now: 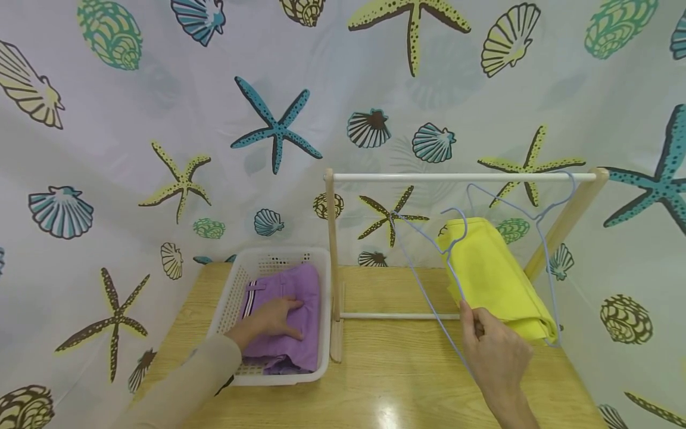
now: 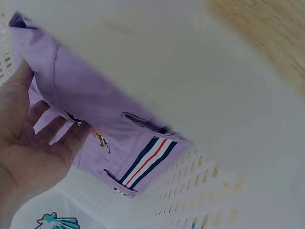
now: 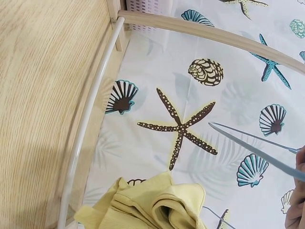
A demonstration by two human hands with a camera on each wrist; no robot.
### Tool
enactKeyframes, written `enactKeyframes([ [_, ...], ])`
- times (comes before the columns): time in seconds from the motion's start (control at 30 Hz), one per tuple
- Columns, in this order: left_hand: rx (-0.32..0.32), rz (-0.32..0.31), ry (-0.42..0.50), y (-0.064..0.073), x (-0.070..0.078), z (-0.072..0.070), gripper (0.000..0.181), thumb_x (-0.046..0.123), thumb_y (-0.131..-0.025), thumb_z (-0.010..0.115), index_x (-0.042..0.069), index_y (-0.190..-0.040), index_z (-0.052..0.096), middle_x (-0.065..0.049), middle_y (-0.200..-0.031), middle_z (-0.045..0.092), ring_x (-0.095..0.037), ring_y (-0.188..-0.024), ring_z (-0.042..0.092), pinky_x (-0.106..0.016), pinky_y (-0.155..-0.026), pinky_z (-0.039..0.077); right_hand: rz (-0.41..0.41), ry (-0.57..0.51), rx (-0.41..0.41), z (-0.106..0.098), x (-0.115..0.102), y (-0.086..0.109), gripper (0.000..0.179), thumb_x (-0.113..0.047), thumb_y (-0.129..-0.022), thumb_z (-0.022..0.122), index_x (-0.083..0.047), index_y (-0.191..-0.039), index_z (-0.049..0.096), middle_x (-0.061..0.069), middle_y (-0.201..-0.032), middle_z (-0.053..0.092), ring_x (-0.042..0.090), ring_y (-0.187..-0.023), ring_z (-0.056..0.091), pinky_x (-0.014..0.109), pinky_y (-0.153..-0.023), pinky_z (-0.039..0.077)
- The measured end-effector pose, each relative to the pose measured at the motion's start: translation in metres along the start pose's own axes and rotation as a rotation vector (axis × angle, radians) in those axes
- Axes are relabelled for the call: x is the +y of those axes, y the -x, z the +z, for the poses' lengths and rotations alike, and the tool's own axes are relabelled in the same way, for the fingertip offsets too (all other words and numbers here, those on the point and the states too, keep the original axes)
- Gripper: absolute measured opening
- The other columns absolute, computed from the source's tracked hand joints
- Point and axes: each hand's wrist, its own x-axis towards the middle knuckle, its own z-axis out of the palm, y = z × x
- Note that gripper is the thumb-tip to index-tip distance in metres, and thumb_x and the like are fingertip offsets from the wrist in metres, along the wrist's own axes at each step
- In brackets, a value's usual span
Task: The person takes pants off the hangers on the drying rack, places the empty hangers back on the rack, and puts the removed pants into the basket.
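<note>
My left hand (image 1: 276, 319) rests on a folded purple garment (image 1: 305, 286) inside a white basket (image 1: 327, 333), its thumb and fingers spread apart on the cloth. In the left wrist view, a striped band and a small embroidered figure show on the purple garment (image 2: 109, 138) beside the loosely bent fingers of the left hand (image 2: 43, 143). My right hand (image 1: 493, 351) pinches a light-blue hanger (image 1: 429, 292) by one arm, its hook upward, in front of the rack. Right behind that hook, a yellow garment (image 1: 488, 268) drapes over another blue hanger (image 1: 543, 238), hooked on the rail.
The rack has a white top rail (image 1: 407, 177), wooden posts (image 1: 332, 250) and a lower white bar (image 1: 396, 316). It stands on a wooden table (image 1: 386, 369), right of the basket. A curtain printed with shells and starfish (image 1: 276, 128) hangs behind and at both sides.
</note>
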Motion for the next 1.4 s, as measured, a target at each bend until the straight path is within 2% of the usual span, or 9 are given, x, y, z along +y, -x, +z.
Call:
enactKeyframes([
  [0.13, 0.000, -0.004, -0.055, -0.001, -0.002, 0.007, 0.095, 0.046, -0.077, 0.092, -0.003, -0.149, 0.055, -0.029, -0.156, 0.052, -0.050, -0.143, 0.051, -0.062, -0.119, 0.043, 0.005, -0.001, -0.003, 0.000, -0.001, 0.000, 0.042, -0.023, -0.098, 0.069, -0.003, -0.061, 0.067, 0.003, -0.042, 0.054, -0.006, -0.037, 0.022, 0.010, -0.036, 0.015],
  [0.3, -0.006, -0.045, -0.119, -0.005, -0.008, 0.021, 0.098, 0.051, -0.078, 0.089, 0.003, -0.154, 0.051, -0.026, -0.160, 0.047, -0.055, -0.144, 0.047, -0.068, -0.118, 0.041, 0.014, 0.010, 0.005, -0.001, -0.002, 0.001, 0.046, -0.026, -0.100, 0.067, -0.003, -0.060, 0.067, 0.002, -0.042, 0.054, -0.006, -0.038, 0.021, 0.010, -0.037, 0.014],
  [0.47, 0.022, -0.040, -0.130, -0.006, -0.011, 0.027, 0.096, 0.053, -0.077, 0.090, 0.005, -0.152, 0.053, -0.026, -0.158, 0.049, -0.056, -0.141, 0.050, -0.069, -0.115, 0.043, 0.012, 0.016, 0.012, -0.001, -0.002, 0.000, 0.049, -0.029, -0.102, 0.065, -0.004, -0.060, 0.066, 0.002, -0.042, 0.053, -0.006, -0.040, 0.020, 0.011, -0.037, 0.013],
  [0.63, 0.020, -0.009, -0.117, -0.003, -0.010, 0.023, 0.095, 0.050, -0.079, 0.089, 0.001, -0.152, 0.052, -0.029, -0.157, 0.049, -0.055, -0.141, 0.050, -0.067, -0.116, 0.044, 0.006, 0.011, 0.013, -0.001, -0.002, 0.000, 0.051, -0.031, -0.103, 0.063, -0.004, -0.060, 0.066, 0.002, -0.042, 0.053, -0.005, -0.039, 0.020, 0.011, -0.037, 0.014],
  [0.8, 0.025, 0.011, -0.025, 0.003, -0.010, 0.014, 0.095, 0.049, -0.080, 0.089, -0.003, -0.151, 0.051, -0.035, -0.162, 0.039, -0.056, -0.146, 0.044, -0.066, -0.121, 0.038, 0.005, 0.014, 0.023, -0.001, -0.002, -0.002, 0.054, -0.034, -0.105, 0.061, -0.003, -0.061, 0.066, 0.003, -0.043, 0.054, -0.005, -0.040, 0.021, 0.012, -0.037, 0.014],
  [0.93, 0.049, -0.018, 0.000, 0.011, -0.015, 0.010, 0.099, 0.055, -0.080, 0.087, -0.002, -0.150, 0.050, -0.037, -0.164, 0.033, -0.057, -0.149, 0.040, -0.066, -0.121, 0.038, 0.003, 0.019, 0.020, -0.002, -0.001, -0.001, 0.056, -0.036, -0.106, 0.059, -0.003, -0.061, 0.067, 0.004, -0.043, 0.055, -0.006, -0.040, 0.021, 0.011, -0.037, 0.015],
  [1.1, 0.073, -0.038, -0.025, 0.025, -0.022, 0.001, 0.102, 0.059, -0.078, 0.087, -0.005, -0.149, 0.051, -0.035, -0.159, 0.044, -0.053, -0.145, 0.047, -0.064, -0.118, 0.043, 0.003, 0.018, 0.024, -0.002, -0.001, -0.001, 0.055, -0.035, -0.105, 0.060, -0.003, -0.062, 0.067, 0.004, -0.044, 0.056, -0.005, -0.040, 0.021, 0.012, -0.037, 0.015],
  [1.27, 0.028, -0.108, -0.023, 0.039, -0.024, -0.007, 0.106, 0.060, -0.080, 0.085, -0.007, -0.152, 0.048, -0.032, -0.159, 0.046, -0.051, -0.147, 0.046, -0.062, -0.122, 0.040, -0.003, 0.020, 0.019, -0.002, 0.000, 0.000, 0.058, -0.038, -0.106, 0.058, -0.002, -0.062, 0.068, 0.005, -0.044, 0.057, -0.005, -0.039, 0.022, 0.012, -0.036, 0.015],
  [1.4, -0.007, -0.175, -0.037, 0.046, -0.027, -0.008, 0.103, 0.064, -0.082, 0.081, -0.004, -0.153, 0.048, -0.031, -0.158, 0.048, -0.051, -0.147, 0.046, -0.062, -0.121, 0.041, -0.016, 0.012, 0.003, -0.001, -0.001, -0.001, 0.056, -0.036, -0.106, 0.059, -0.001, -0.063, 0.069, 0.006, -0.044, 0.060, -0.007, -0.039, 0.023, 0.009, -0.036, 0.017],
])
